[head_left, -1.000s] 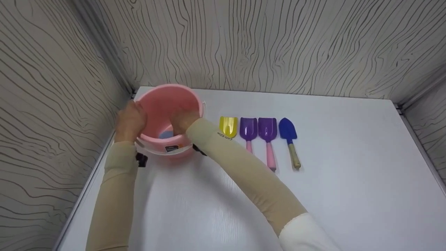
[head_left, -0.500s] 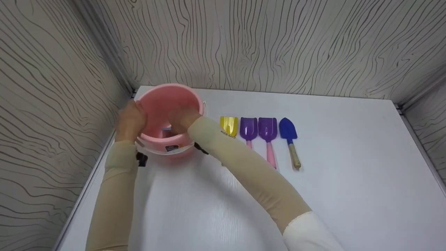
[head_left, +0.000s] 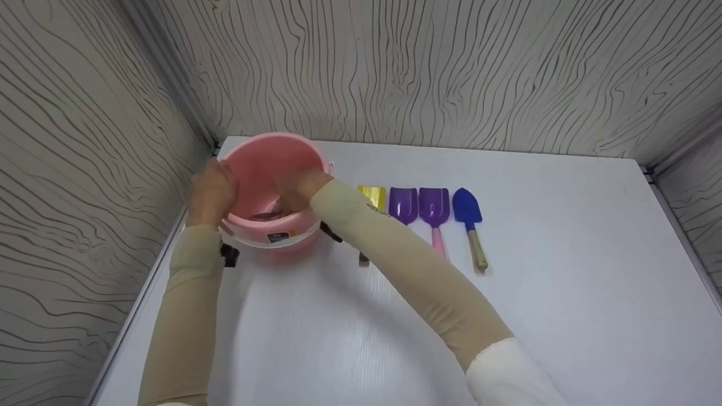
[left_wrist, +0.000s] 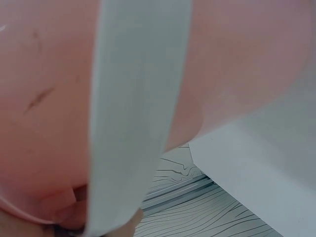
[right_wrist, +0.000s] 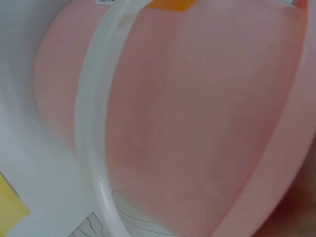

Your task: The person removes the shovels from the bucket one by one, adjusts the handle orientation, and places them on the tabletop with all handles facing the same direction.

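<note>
A pink bucket (head_left: 256, 175) stands at the table's back left corner, its white handle (head_left: 252, 242) hanging down the near side. My left hand (head_left: 213, 192) grips the rim on the left, and some of its fingertips show at the bottom of the left wrist view. Over the near right rim, my right hand (head_left: 299, 189) reaches down inside the bucket. Its fingers are blurred and partly hidden by the wall, so I cannot tell what they hold. Beside them a small dark thing (head_left: 266, 216) shows low in the bucket. The right wrist view is filled by the bucket's outer wall (right_wrist: 187, 113).
Right of the bucket lie a yellow shovel (head_left: 372, 195), partly under my right forearm, and two purple shovels (head_left: 403, 204) with pink handles. Farther right is a blue trowel (head_left: 467, 208) with a wooden handle. Patterned walls (head_left: 423, 73) border the table's back and sides.
My right hand has shifted slightly right inside the bucket, its forearm covering more of the yellow shovel. The pale blue patch inside the bucket no longer shows. My left hand stays on the rim.
</note>
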Motion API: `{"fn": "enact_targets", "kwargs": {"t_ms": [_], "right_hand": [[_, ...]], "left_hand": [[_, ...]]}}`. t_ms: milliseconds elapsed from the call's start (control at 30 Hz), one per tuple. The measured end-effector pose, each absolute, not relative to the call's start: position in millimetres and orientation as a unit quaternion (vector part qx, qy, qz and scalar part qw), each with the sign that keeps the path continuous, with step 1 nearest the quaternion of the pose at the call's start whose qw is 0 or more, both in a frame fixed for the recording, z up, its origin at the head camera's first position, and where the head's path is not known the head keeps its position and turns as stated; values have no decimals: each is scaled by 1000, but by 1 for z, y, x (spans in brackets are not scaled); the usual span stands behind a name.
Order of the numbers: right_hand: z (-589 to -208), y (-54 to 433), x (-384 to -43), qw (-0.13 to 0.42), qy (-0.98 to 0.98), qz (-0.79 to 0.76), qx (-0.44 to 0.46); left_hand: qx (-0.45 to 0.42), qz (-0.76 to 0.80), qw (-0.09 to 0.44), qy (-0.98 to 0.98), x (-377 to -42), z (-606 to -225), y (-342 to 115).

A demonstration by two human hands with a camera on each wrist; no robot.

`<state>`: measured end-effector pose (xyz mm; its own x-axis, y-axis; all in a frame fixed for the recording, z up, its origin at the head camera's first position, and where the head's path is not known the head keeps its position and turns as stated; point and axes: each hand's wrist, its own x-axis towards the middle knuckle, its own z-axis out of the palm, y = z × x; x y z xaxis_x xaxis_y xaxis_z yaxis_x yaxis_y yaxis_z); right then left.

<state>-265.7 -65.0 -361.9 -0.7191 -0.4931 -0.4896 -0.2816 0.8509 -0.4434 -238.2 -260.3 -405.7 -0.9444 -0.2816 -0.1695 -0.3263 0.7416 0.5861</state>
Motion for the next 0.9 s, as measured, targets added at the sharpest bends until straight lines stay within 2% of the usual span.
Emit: {"fn": "enact_targets", "kwargs": {"t_ms": [133, 300, 767, 900], "right_hand": [[-358, -62, -272, 323, 904, -116, -257], [-355, -53, -276, 324, 886, -135, -304], [-350, -37, -284, 298, 867, -152, -368], [-348, -37, -286, 262, 875, -138, -384]], "left_hand": [[-163, 304, 35, 938, -239, -405, -261], [-170, 297, 37, 939, -239, -405, -260], [-174, 299, 37, 938, -240, -405, -259], [-171, 297, 31, 939, -239, -405, -260]]}}
